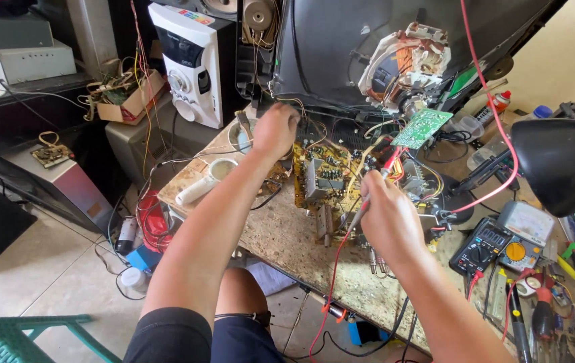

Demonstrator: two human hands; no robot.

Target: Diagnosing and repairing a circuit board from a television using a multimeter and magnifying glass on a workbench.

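My left hand (275,130) reaches to the far edge of a yellow circuit board (326,176), fingers curled down among the wires under the picture tube (395,47); what it grips is hidden. My right hand (387,216) holds a red probe (376,185) with a red lead, its tip pointing at the board's right side. A small green circuit board (422,126) hangs off the tube's neck just above.
A black multimeter (481,245) and a yellow-dial meter (521,236) lie at the right among screwdrivers and pens. A black lamp shade (563,161) looms at the right. A white speaker (190,64) and a cardboard box of parts (129,97) stand at the left. A green stool (12,338) is low left.
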